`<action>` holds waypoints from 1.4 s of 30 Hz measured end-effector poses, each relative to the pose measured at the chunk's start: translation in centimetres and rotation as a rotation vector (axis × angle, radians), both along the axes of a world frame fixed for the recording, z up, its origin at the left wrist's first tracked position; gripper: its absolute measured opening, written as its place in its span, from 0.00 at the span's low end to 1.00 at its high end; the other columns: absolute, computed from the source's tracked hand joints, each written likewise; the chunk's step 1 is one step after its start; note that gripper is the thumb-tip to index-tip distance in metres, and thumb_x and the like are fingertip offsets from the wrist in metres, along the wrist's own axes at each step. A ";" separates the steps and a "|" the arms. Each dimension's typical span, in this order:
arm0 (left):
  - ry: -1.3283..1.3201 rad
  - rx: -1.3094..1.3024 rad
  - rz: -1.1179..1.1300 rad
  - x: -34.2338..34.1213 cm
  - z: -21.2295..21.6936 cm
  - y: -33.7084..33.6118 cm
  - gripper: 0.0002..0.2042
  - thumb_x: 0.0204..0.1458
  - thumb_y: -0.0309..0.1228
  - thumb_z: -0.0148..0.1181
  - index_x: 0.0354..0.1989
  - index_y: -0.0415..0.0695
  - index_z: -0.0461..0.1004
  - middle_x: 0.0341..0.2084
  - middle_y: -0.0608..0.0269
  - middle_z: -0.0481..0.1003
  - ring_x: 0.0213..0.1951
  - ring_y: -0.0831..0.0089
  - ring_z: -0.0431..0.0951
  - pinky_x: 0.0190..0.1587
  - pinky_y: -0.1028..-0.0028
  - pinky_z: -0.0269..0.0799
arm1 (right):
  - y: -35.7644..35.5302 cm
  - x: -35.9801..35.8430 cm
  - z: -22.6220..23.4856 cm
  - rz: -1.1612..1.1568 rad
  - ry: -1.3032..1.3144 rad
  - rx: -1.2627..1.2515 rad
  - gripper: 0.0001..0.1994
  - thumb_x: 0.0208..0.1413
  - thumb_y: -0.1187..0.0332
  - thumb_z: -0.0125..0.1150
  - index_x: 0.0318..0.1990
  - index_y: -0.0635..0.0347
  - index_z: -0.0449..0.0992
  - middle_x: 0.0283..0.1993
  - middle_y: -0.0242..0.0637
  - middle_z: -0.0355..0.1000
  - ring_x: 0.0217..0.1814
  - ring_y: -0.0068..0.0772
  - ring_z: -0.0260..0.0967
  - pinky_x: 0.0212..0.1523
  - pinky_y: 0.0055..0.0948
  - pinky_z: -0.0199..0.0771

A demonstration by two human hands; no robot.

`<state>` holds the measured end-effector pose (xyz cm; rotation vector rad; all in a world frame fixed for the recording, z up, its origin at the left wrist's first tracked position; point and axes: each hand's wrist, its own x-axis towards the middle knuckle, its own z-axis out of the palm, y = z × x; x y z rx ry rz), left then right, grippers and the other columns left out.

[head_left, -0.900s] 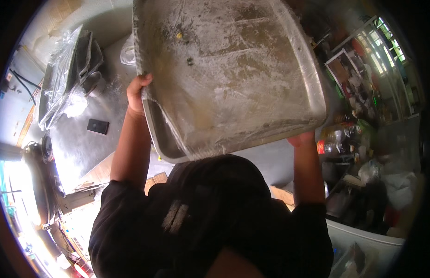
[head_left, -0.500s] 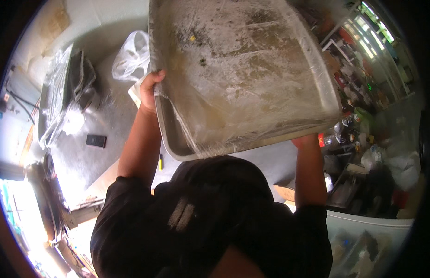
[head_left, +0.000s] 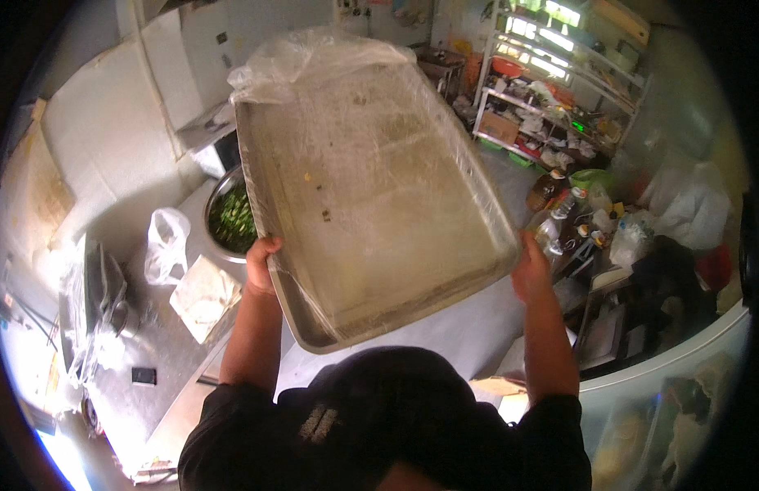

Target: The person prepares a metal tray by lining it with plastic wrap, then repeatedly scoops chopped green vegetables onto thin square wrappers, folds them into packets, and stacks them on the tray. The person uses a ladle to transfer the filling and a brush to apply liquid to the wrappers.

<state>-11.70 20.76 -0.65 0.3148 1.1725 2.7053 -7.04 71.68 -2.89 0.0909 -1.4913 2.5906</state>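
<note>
A large rectangular metal tray [head_left: 396,213] covered in clear plastic film is raised in front of me. Small dark bits and one yellow speck lie on it. My left hand [head_left: 263,263] grips its left rim near the near corner, thumb over the edge. On the opposite side my right hand [head_left: 531,268] holds the right rim near the other near corner, its fingers partly hidden. Loose plastic film [head_left: 314,59] bunches up along the far edge. Partly behind the tray's left side stands a metal bowl [head_left: 207,214] of chopped greens [head_left: 232,219].
On the metal table at left are a white plastic bag [head_left: 167,245], a folded cloth [head_left: 204,299], a dark phone [head_left: 144,376] and a plastic-wrapped tray [head_left: 89,303]. Bottles [head_left: 551,225] and bags crowd the right side. A loaded shelf rack [head_left: 551,90] stands at the far right.
The tray appears lower and farther from me, both hands still on its rims. The view has tilted up, bringing the bowl of greens, the far wall and the shelf rack into sight.
</note>
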 end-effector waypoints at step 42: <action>0.071 -0.381 -0.714 -51.2 -4.3 52.2 0.38 0.39 0.31 0.63 0.65 0.34 0.65 0.48 0.51 0.78 0.47 0.58 0.81 0.51 0.62 0.78 | 60.7 -29.0 29.7 -1.207 0.561 0.637 0.21 0.65 0.60 0.53 0.60 0.61 0.72 0.53 0.42 0.76 0.53 0.39 0.76 0.50 0.40 0.79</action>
